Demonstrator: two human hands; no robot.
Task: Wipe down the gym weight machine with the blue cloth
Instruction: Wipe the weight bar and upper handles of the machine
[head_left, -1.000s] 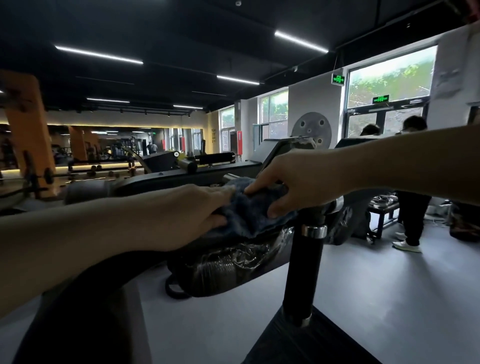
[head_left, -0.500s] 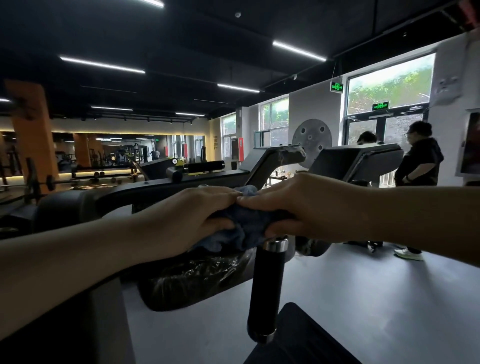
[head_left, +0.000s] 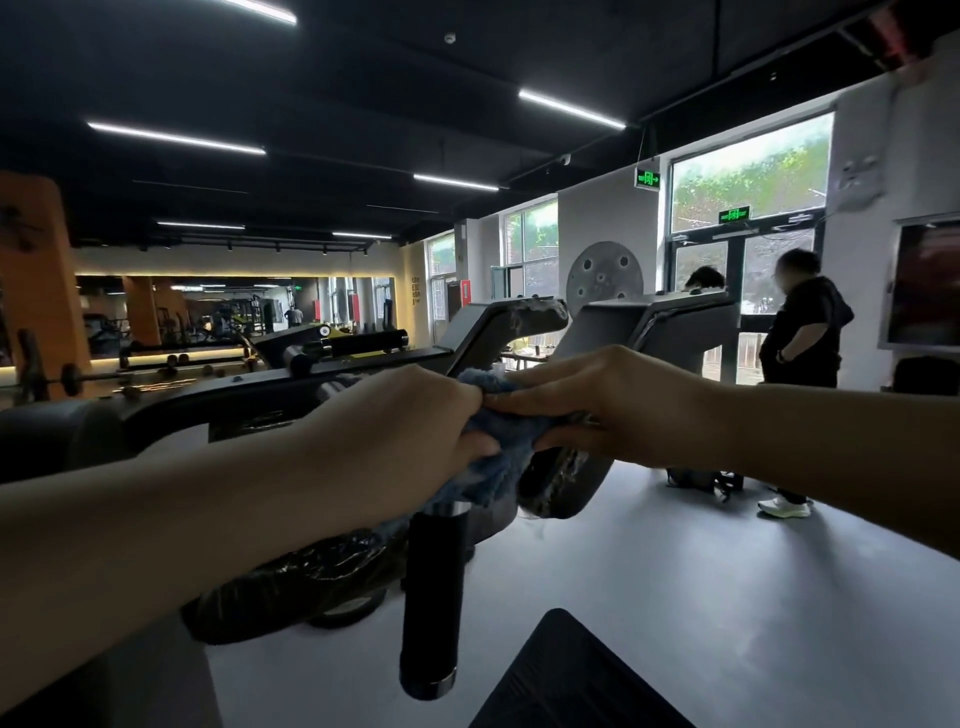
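Shifted left across the head view since a second ago: black hanging grip, both hands and the bunched cloth along with it; bystander by the windows now fully in sight.

Largest first: gym weight machine (head_left: 322, 384), dark frame arm running across mid-view, grey angled brackets rising behind, plastic-wrapped pad below. Next, black cylindrical handle (head_left: 431, 597), hanging upright just under the hands. Then left hand (head_left: 395, 441), fingers curled round the blue cloth (head_left: 501, 447), and right hand (head_left: 597, 405), thumb and fingers pinching the same cloth from the other side. Cloth bunched between the two hands, seemingly pressed onto the frame where the handle joins; contact itself hidden under the fabric.

Step in hand, as judged: rubbing the joint above the handle. Wipe-down probably partway, no more. Next move likely called for: sliding the cloth down around the handle or further along the arm, keeping pressure on while holding the folds together.
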